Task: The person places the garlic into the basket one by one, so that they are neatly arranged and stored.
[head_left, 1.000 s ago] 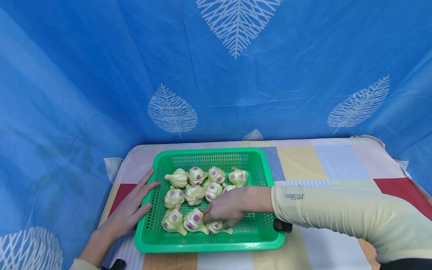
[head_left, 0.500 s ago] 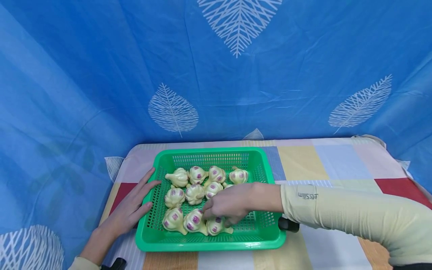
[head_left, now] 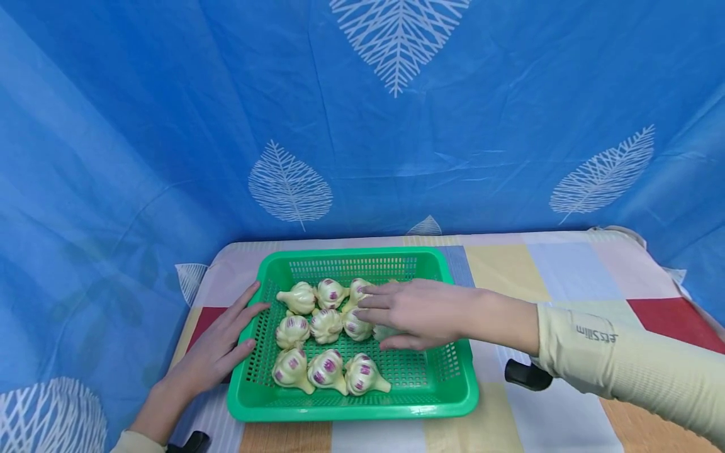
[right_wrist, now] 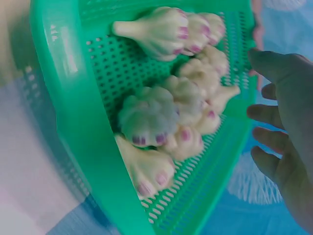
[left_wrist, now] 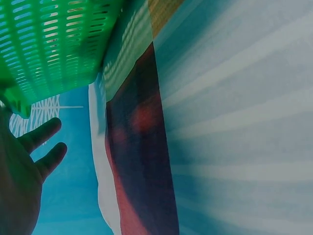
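A green plastic basket (head_left: 351,413) with slotted walls holds several pale garlic bulbs (head_left: 326,327) with purple markings. Three of them, including the garlic bulb (head_left: 365,375) nearest the middle, line up along the near side. My left hand (head_left: 212,352) rests against the left rim, its fingers spread and extended. Over the right half of the basket hovers my right hand (head_left: 421,311), fingers extended leftward above the bulbs and partly hiding some. Nothing sits between its fingers in the right wrist view, where a large garlic bulb (right_wrist: 149,117) lies below the hand (right_wrist: 288,122).
The basket stands on a table with a patchwork cloth (head_left: 504,270). A blue curtain (head_left: 481,126) with white leaf prints hangs behind and at the sides. A black wrist device (head_left: 528,375) sits beneath the right forearm.
My right hand has left the near-row garlic bulb, moving up and to the right, and its fingers have straightened. That bulb now shows whole. The left hand stays at the rim.
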Motion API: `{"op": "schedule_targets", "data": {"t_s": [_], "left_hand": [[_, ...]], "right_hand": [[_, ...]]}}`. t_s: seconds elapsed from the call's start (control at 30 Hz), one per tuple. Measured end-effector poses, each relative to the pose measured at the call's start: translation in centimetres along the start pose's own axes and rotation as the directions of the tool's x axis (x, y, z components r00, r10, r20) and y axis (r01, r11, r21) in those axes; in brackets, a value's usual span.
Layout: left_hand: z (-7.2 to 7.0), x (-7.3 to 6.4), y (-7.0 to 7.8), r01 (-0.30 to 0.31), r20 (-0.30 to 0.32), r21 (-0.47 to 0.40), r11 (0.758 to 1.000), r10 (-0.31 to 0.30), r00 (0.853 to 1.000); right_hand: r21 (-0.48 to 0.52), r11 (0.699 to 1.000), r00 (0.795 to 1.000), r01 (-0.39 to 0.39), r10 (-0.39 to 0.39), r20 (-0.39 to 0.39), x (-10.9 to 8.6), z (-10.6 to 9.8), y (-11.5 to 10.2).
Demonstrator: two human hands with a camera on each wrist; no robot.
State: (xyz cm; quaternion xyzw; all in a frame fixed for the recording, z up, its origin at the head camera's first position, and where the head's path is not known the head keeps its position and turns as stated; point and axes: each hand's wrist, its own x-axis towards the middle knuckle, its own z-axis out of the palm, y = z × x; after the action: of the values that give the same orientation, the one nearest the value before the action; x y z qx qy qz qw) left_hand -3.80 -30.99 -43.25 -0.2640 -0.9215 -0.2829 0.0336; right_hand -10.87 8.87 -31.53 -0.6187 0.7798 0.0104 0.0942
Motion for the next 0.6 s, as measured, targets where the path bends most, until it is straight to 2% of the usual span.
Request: {"op": "schedule_targets", "data": {"t_s": [0.13, 0.27, 0.43, 0.6], "left_hand": [[-0.1, 0.1, 0.0, -0.009, 0.005, 0.025, 1.0, 0.009, 1.0], [-0.3, 0.0, -0.2, -0.014, 0.013, 0.062, 0.998, 0.013, 1.0], [-0.4, 0.0, -0.1, -0.012, 0.022, 0.093, 0.996, 0.01, 1.0], [-0.7, 0.2, 0.1, -0.022, 0.032, 0.134, 0.991, 0.018, 0.999]], "right_hand": [[-0.016, 0.998, 0.989, -0.064, 0.062, -0.132, -1.6, -0.1, 0.4], [0.004, 0.986, 0.961, -0.167, 0.163, -0.224, -3.2, 0.5, 1.0], [0.066, 0.953, 0.914, -0.296, 0.303, -0.271, -5.3, 2.1, 1.6], [0.114, 0.901, 0.861, -0.419, 0.434, -0.266, -7.1, 4.6, 1.6]]}}
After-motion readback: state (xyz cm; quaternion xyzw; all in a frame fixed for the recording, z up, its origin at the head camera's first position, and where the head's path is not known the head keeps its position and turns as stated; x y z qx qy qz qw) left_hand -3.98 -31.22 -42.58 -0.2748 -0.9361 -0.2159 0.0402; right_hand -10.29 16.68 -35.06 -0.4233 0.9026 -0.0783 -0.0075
